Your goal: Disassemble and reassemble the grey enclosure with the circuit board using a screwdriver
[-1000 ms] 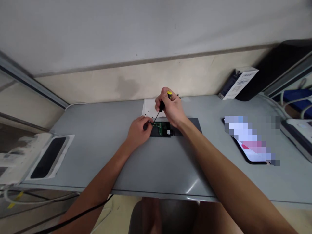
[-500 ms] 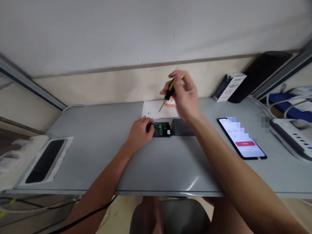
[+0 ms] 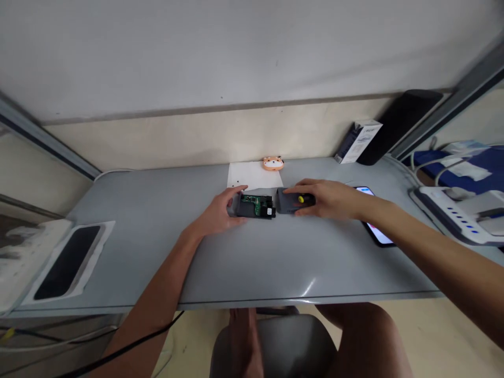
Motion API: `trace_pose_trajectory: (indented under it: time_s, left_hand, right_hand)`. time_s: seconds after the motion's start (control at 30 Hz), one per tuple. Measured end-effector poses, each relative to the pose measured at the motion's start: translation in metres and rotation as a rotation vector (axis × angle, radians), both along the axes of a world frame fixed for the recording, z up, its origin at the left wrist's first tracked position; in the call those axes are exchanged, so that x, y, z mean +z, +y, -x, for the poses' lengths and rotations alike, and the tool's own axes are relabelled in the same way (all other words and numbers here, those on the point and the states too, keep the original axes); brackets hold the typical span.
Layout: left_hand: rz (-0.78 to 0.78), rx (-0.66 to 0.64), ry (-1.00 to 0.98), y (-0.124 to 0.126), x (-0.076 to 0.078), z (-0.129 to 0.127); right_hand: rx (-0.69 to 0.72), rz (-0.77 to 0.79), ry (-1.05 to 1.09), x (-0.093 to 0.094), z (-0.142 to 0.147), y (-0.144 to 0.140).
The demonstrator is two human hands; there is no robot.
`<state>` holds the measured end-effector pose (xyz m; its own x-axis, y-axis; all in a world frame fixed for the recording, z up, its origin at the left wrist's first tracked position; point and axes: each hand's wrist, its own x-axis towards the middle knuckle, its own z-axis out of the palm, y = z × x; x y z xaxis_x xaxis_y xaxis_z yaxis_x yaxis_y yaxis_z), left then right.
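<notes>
My left hand [image 3: 220, 211] grips the left end of an opened device with a green circuit board [image 3: 258, 205] in a dark frame, thumb and fingers along its two long sides. Just right of it lies a dark grey casing [image 3: 286, 201]. My right hand [image 3: 323, 199] spans that casing from the right, fingers on its far and near edges. A screwdriver [image 3: 303, 199] is tucked in the same hand, its yellow handle end showing over the casing and its shaft hidden. A narrow gap separates board and casing.
Behind the device is a white paper [image 3: 248, 176] with several tiny dark screws [image 3: 238, 182], and an orange animal-faced item [image 3: 273, 163]. A phone [image 3: 380, 233] lies partly under my right forearm. A power strip [image 3: 449, 212] is at right, a dark phone-like slab [image 3: 66, 262] at left.
My right hand has come down from above the paper to the grey casing, with the screwdriver turned into the palm. My left hand has opened wider around the device's left end.
</notes>
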<state>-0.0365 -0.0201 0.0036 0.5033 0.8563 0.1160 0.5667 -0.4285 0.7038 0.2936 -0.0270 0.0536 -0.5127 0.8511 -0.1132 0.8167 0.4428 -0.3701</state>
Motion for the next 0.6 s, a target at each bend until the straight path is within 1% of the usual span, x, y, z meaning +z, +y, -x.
trace_pose_trajectory:
  time_s: [0.1,0.17,0.27,0.37,0.43,0.6]
  left_hand:
    - [0.018,0.021,-0.002,0.001,-0.002,0.0]
    - [0.033,0.037,-0.005,0.001,-0.003,-0.001]
    - [0.035,0.053,0.001,-0.001,-0.001,-0.004]
    - [0.051,0.078,0.01,-0.004,0.0,-0.008]
    - [0.061,0.097,0.021,-0.006,0.001,-0.01]
    - [0.008,0.136,0.096,-0.01,0.0,-0.013]
  right_hand:
    - [0.01,0.11,0.133,0.009,0.01,0.005]
    - [0.064,0.146,0.181,0.012,0.021,0.005]
    - [0.121,0.08,0.142,0.007,0.036,-0.001]
    - [0.104,0.004,0.062,-0.002,0.045,-0.008]
    - [0.094,-0.026,0.057,-0.007,0.049,-0.012]
    - [0.1,-0.006,0.131,-0.014,0.059,-0.011]
